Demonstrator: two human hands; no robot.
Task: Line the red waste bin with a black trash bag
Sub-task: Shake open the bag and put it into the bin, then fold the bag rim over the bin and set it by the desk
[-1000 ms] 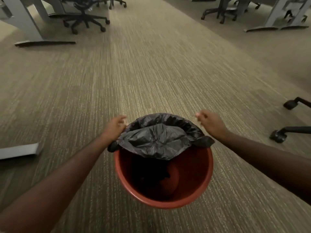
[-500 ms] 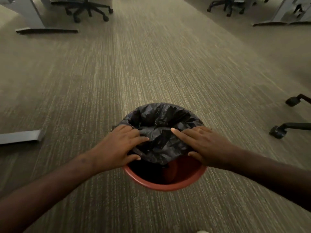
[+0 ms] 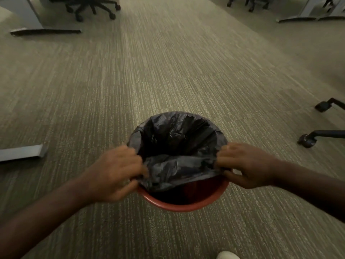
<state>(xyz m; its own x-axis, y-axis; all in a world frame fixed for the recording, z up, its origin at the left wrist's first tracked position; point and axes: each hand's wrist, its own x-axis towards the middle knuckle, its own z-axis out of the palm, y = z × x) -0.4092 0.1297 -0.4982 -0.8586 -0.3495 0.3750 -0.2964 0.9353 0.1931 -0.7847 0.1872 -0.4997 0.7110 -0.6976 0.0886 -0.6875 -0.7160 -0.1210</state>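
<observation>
A round red waste bin stands on the carpet in front of me. A black trash bag hangs open inside it, its edge folded over the far and side parts of the rim. The near edge of the bag lies loose across the opening, and the near red rim is bare. My left hand pinches the bag's near edge at the bin's left side. My right hand grips the same edge at the right side. The bin's bottom is hidden by the bag.
Grey-green carpet all around. Black chair casters stand at the right, a grey desk foot at the left. Office chairs and desk legs are far back. A white shoe tip shows at the bottom edge.
Both hands went from lying flat on the bag's middle to gripping its near edge at the bin's sides. The bag's mouth has opened wide.
</observation>
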